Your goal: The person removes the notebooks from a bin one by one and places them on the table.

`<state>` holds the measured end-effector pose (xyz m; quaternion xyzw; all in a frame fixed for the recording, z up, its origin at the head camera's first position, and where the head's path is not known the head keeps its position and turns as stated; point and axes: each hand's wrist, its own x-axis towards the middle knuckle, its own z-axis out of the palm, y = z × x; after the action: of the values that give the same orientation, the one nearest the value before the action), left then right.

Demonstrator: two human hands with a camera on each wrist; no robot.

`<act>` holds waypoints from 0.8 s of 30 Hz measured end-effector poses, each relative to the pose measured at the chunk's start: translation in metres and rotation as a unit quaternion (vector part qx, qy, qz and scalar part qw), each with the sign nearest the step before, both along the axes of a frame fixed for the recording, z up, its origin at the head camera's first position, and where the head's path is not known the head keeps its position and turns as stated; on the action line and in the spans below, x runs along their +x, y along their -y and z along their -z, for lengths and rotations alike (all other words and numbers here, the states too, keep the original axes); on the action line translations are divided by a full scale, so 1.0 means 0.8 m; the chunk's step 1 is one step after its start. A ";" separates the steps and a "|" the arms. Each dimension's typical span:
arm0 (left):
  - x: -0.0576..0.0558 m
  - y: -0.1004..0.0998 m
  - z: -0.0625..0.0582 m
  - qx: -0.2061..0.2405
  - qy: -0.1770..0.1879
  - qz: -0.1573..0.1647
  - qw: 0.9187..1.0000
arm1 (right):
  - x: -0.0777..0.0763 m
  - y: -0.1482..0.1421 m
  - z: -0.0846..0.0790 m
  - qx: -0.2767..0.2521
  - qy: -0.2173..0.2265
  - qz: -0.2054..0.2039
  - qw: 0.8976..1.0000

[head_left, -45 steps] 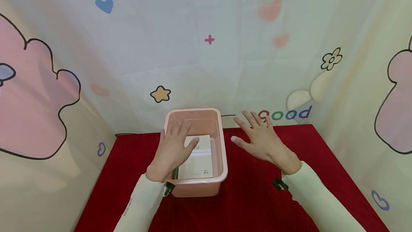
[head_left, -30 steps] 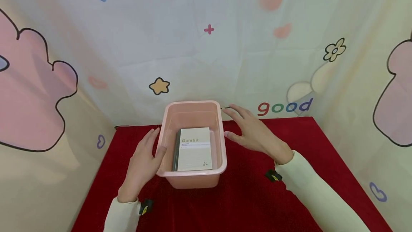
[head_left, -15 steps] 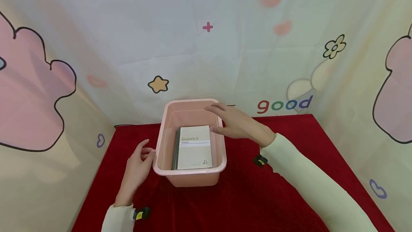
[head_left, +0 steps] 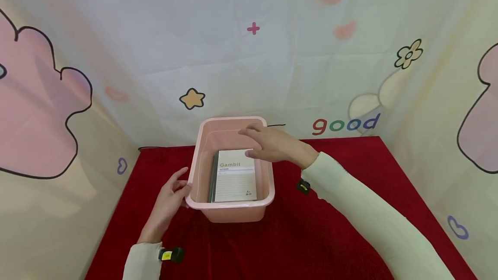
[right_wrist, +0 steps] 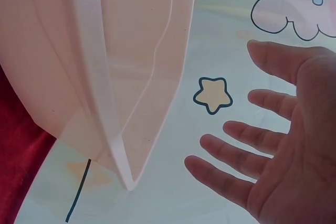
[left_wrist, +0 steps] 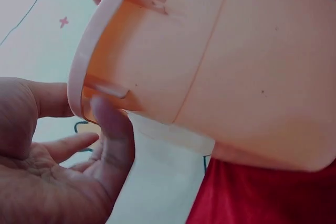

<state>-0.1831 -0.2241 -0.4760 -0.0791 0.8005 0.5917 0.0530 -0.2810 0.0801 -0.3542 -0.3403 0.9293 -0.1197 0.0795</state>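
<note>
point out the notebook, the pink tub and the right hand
Notebook (head_left: 235, 177), head view: middle of its cover
Pink tub (head_left: 233, 215), head view: front outer wall
Right hand (head_left: 275, 143), head view: back of hand

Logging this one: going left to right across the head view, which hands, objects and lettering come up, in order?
Left hand → pink bin with a "Gambit" notebook inside → right hand, over the bin's right side → printed word "good".
</note>
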 end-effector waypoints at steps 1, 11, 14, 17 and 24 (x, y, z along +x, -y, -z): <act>-0.001 0.001 0.001 0.013 0.002 0.005 1.000 | -0.002 0.002 0.000 0.004 -0.002 0.000 1.000; -0.005 0.009 0.012 0.105 0.025 0.026 0.994 | -0.021 0.023 -0.002 0.023 0.011 0.019 0.999; -0.005 0.008 0.014 0.114 0.025 0.027 0.993 | -0.030 0.030 -0.002 0.028 0.027 0.024 0.999; -0.005 0.008 0.015 0.118 0.024 0.026 0.992 | -0.041 0.039 -0.002 0.031 0.040 0.022 0.998; -0.003 0.007 0.014 0.115 0.026 0.024 0.993 | -0.066 0.055 0.003 0.021 0.091 0.021 0.995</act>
<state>-0.1858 -0.2300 -0.4872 -0.0684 0.7274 0.6760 0.0963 -0.3341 0.0358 -0.3569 -0.3067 0.9274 -0.1325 0.1682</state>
